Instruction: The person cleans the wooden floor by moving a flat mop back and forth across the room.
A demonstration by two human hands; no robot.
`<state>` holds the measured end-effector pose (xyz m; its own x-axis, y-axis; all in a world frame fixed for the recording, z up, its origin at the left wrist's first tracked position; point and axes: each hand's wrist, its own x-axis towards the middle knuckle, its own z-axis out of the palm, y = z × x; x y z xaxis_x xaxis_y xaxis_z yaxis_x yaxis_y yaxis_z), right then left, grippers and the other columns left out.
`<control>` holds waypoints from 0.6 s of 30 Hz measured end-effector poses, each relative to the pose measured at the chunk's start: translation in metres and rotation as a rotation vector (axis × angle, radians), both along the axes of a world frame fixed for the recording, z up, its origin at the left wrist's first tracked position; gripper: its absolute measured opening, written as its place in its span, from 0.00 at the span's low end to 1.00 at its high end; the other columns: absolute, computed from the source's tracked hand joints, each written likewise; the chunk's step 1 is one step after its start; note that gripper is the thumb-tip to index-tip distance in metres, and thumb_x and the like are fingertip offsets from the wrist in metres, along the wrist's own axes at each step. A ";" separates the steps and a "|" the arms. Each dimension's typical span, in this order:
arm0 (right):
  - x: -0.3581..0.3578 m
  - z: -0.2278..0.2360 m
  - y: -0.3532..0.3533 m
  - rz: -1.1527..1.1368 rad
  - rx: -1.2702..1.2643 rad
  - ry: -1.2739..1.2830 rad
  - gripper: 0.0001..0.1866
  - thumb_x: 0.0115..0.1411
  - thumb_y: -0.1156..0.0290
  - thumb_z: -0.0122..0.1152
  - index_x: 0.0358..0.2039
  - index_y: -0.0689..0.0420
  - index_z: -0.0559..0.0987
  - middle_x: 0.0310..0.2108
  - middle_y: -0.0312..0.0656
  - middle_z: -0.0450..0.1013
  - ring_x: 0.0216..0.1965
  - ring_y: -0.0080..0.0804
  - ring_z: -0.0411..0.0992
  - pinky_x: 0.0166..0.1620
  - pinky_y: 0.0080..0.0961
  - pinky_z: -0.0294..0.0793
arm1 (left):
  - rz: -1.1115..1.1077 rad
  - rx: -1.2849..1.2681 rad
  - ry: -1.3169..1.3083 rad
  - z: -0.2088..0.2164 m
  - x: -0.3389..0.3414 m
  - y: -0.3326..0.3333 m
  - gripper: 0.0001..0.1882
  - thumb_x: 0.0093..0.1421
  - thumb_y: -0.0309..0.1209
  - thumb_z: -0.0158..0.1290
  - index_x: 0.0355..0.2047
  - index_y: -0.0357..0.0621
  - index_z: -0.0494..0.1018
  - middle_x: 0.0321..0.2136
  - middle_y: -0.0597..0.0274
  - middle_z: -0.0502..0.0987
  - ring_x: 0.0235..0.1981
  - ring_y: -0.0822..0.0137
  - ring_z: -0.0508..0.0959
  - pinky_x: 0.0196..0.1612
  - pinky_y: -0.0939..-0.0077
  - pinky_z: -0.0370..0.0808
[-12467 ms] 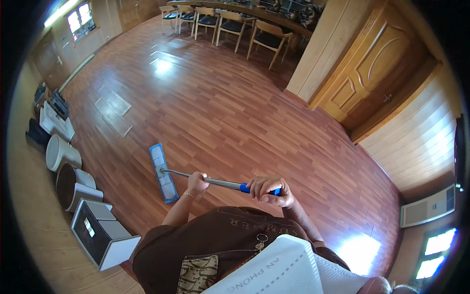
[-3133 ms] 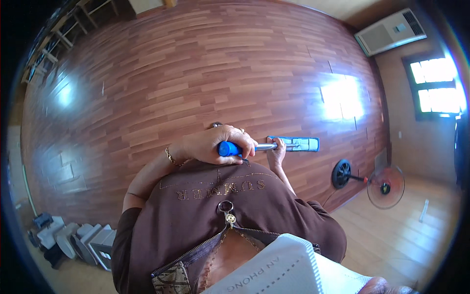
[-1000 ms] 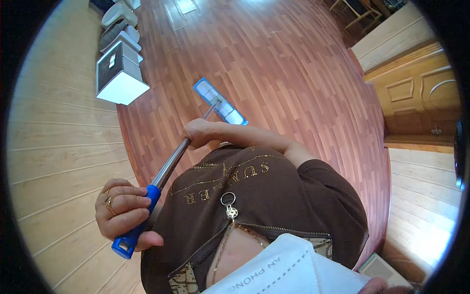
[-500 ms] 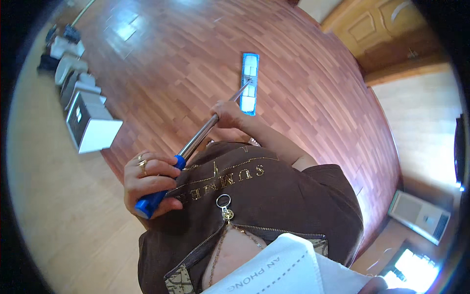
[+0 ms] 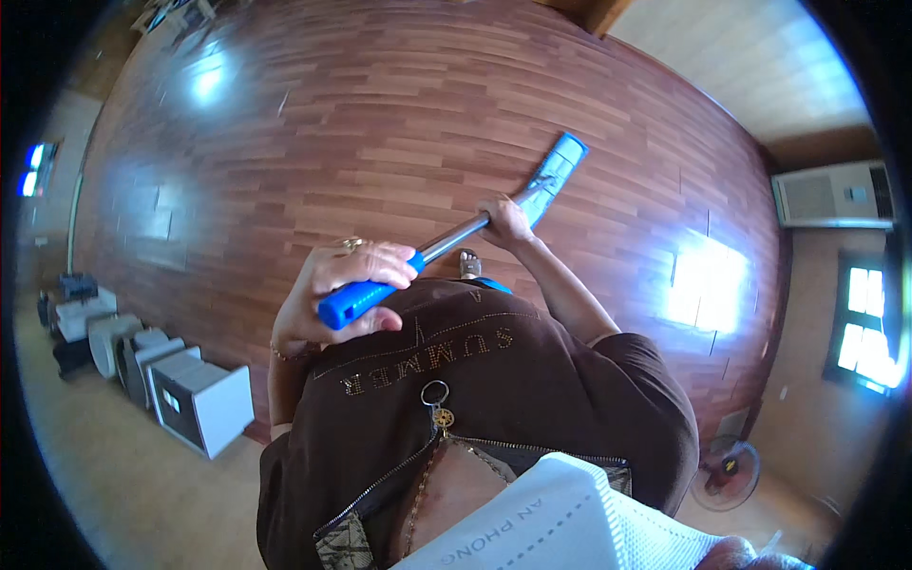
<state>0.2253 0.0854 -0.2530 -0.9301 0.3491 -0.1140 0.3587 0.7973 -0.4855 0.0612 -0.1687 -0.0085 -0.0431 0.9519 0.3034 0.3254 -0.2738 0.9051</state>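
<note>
A flat mop with a blue-edged rectangular head (image 5: 567, 157) rests on the wood-patterned floor, ahead and to the right of me. Its metal pole (image 5: 454, 238) slants back toward my chest and ends in a blue grip (image 5: 356, 300). My left hand (image 5: 356, 275) is wrapped round that grip, with a ring on one finger. Farther down the pole, my right hand (image 5: 508, 221) closes round the metal. Part of the mop head nearest the right hand is hidden behind that hand and wrist. One sandalled foot (image 5: 469, 264) shows below the pole.
At the left stands a row of appliances and chairs, with a white box-shaped cabinet (image 5: 217, 399) nearest. To the right are a tall air conditioner (image 5: 825, 196), a window (image 5: 864, 318) and a round fan (image 5: 727, 472). Sunlight falls on the floor (image 5: 708, 285) at right.
The view has turned to the right, so the door has left it and the fan has come in. The mop head now lies farther right and slanted. Both hands still grip the pole.
</note>
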 end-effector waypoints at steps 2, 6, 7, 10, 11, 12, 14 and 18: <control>0.031 -0.004 0.019 -0.086 0.040 0.074 0.10 0.41 0.67 0.61 0.25 0.55 0.73 0.29 0.48 0.73 0.39 0.51 0.72 0.39 0.46 0.73 | -0.094 -0.039 -0.061 0.000 0.000 0.033 0.19 0.39 0.22 0.67 0.34 0.37 0.76 0.37 0.52 0.80 0.48 0.52 0.77 0.54 0.61 0.72; 0.092 0.000 0.031 -0.435 -0.087 0.318 0.21 0.41 0.70 0.65 0.38 0.56 0.72 0.32 0.47 0.73 0.39 0.52 0.71 0.42 0.42 0.72 | -0.291 -0.073 -0.179 -0.015 0.003 0.102 0.16 0.43 0.19 0.64 0.35 0.38 0.76 0.39 0.53 0.79 0.49 0.54 0.76 0.57 0.60 0.68; 0.103 0.000 0.029 -0.515 -0.069 0.364 0.20 0.42 0.71 0.64 0.38 0.56 0.72 0.33 0.47 0.73 0.40 0.52 0.71 0.43 0.42 0.71 | -0.347 -0.055 -0.155 -0.017 0.005 0.118 0.16 0.43 0.20 0.65 0.35 0.39 0.76 0.39 0.53 0.79 0.49 0.55 0.76 0.56 0.60 0.68; 0.132 -0.010 0.021 -0.739 0.013 0.431 0.19 0.42 0.79 0.58 0.39 0.55 0.72 0.37 0.46 0.72 0.43 0.51 0.69 0.47 0.41 0.68 | -0.503 -0.008 -0.141 -0.025 0.021 0.157 0.14 0.47 0.24 0.64 0.36 0.41 0.76 0.37 0.55 0.79 0.46 0.57 0.77 0.51 0.63 0.71; 0.141 -0.014 0.021 -0.803 0.029 0.436 0.20 0.42 0.80 0.57 0.39 0.55 0.72 0.37 0.46 0.72 0.43 0.50 0.69 0.48 0.40 0.68 | -0.545 0.007 -0.128 -0.028 0.027 0.167 0.14 0.48 0.25 0.64 0.36 0.41 0.75 0.36 0.56 0.79 0.46 0.58 0.77 0.49 0.64 0.71; 0.147 -0.019 0.023 -0.856 0.060 0.433 0.18 0.42 0.81 0.57 0.37 0.54 0.73 0.35 0.44 0.72 0.42 0.48 0.69 0.47 0.39 0.67 | -0.576 -0.039 -0.172 -0.030 0.034 0.175 0.13 0.49 0.25 0.64 0.36 0.41 0.75 0.36 0.56 0.79 0.45 0.60 0.77 0.48 0.66 0.71; 0.156 -0.016 0.029 -0.943 0.062 0.456 0.15 0.43 0.81 0.57 0.34 0.54 0.75 0.33 0.42 0.73 0.41 0.47 0.69 0.46 0.38 0.67 | -0.609 -0.090 -0.132 -0.031 0.043 0.191 0.13 0.50 0.26 0.63 0.36 0.41 0.75 0.36 0.56 0.79 0.42 0.62 0.77 0.47 0.67 0.71; 0.164 -0.014 0.055 -0.963 0.140 0.495 0.08 0.49 0.76 0.61 0.31 0.52 0.76 0.29 0.39 0.73 0.37 0.44 0.70 0.42 0.37 0.68 | -0.630 -0.158 -0.058 -0.020 0.049 0.217 0.12 0.50 0.27 0.64 0.35 0.41 0.76 0.44 0.51 0.78 0.47 0.58 0.77 0.51 0.64 0.71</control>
<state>0.3894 0.1399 -0.2672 -0.1911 0.9361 0.2954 0.6518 0.3460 -0.6749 0.1098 0.0486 -0.0281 0.5259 0.8330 0.1720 0.0949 -0.2584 0.9614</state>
